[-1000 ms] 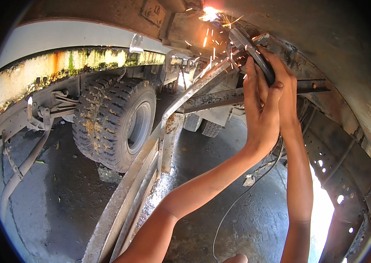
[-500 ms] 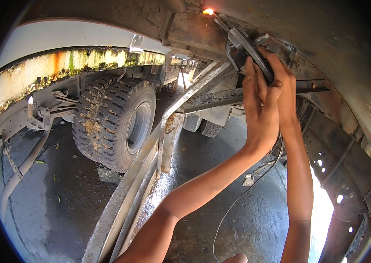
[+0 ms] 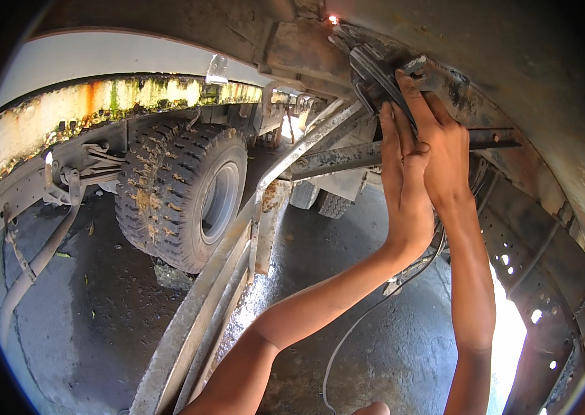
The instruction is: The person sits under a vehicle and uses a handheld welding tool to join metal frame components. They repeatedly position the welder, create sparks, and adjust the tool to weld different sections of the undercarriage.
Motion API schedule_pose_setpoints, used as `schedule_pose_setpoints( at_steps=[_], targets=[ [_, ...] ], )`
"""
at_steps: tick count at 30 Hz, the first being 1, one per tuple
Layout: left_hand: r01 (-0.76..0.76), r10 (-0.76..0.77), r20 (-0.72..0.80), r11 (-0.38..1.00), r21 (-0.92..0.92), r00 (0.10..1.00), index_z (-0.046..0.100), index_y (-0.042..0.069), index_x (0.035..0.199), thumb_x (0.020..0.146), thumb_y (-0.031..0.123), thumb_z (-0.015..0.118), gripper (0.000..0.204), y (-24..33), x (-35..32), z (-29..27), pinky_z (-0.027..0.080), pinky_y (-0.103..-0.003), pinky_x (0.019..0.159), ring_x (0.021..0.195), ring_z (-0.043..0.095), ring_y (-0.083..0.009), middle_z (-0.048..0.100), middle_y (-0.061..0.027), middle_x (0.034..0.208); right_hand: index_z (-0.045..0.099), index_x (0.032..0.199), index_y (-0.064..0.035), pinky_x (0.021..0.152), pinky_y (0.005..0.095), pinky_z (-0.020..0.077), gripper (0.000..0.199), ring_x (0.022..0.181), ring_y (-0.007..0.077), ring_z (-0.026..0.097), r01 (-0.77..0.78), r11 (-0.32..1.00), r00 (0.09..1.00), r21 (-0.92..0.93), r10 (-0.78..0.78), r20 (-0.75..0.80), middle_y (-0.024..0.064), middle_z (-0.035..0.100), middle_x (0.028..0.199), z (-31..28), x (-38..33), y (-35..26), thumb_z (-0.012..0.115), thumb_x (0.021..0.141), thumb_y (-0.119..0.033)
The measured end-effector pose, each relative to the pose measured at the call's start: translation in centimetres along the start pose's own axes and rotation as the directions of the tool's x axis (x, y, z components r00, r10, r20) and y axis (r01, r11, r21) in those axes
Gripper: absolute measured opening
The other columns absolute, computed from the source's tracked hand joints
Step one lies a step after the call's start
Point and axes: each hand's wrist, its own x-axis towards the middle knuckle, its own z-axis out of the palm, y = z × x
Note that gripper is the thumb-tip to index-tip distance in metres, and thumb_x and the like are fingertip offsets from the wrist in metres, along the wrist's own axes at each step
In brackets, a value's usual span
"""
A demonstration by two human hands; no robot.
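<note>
Overhead, both my hands are raised to a dark welding electrode holder (image 3: 378, 72) beneath a rusty metal underside. My left hand (image 3: 406, 183) is closed along its lower side, the fingers pointing up. My right hand (image 3: 448, 149) wraps round the handle from the right, index finger stretched along it. The hands overlap and hide most of the grip. Beyond the holder's tip, a small orange-red glowing spot (image 3: 333, 19) shows on the metal. A thin cable (image 3: 368, 312) hangs in a curve below my wrists toward the floor.
A muddy truck wheel (image 3: 202, 194) stands at left under a rust-streaked, pale body edge (image 3: 92, 107). A bent metal frame rail (image 3: 202, 304) slants up between it and my left arm. A crossbar (image 3: 341, 158) passes behind my hands; a perforated metal panel (image 3: 534, 256) is at right.
The bright glow has shrunk to a small red spot. The holder and my right hand have shifted slightly, and the hanging cable has swung left.
</note>
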Motion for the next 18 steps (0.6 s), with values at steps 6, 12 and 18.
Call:
schedule_pose_setpoints(
  at_steps=[6,12,18],
  targets=[
    [0.067,-0.051,-0.074,0.971,0.231,0.996,0.009,0.002,0.166,0.101,0.030,0.048,0.081,0.8,-0.8,-0.7,0.026,-0.037,0.121,0.148,0.034,-0.0257,0.025,-0.0220,0.167,0.064,0.136,-0.0035,0.055,0.0322,0.0547,0.041,0.061,0.0137,0.065,-0.470,0.697,0.882,0.541,0.383,0.274,0.0157,0.074,0.096,-0.8,-0.6,-1.6,0.070,0.098,-0.017],
    [0.069,-0.068,-0.034,0.997,0.036,0.997,0.009,0.002,0.166,0.099,0.027,0.054,0.084,0.7,-0.7,-0.2,0.028,-0.038,0.120,0.141,0.040,-0.0259,0.035,-0.0191,0.159,0.066,0.133,-0.0015,0.060,0.0332,0.0539,0.040,0.072,0.0201,0.068,-0.077,0.942,0.991,0.327,0.109,-0.082,0.0171,0.073,0.098,-0.1,-0.7,-0.8,0.071,0.096,-0.016],
    [0.168,-0.167,0.051,0.985,-0.030,0.985,0.007,-0.002,0.165,0.099,0.025,0.055,0.086,0.5,0.2,0.2,0.019,-0.038,0.125,0.156,0.022,-0.0291,0.018,-0.0222,0.170,0.067,0.132,-0.0044,0.078,0.0408,0.0591,0.039,0.094,0.0387,0.074,-0.277,0.898,0.960,0.342,0.270,0.069,0.0234,0.073,0.112,-0.8,-0.7,0.6,0.071,0.094,-0.013]
  ],
)
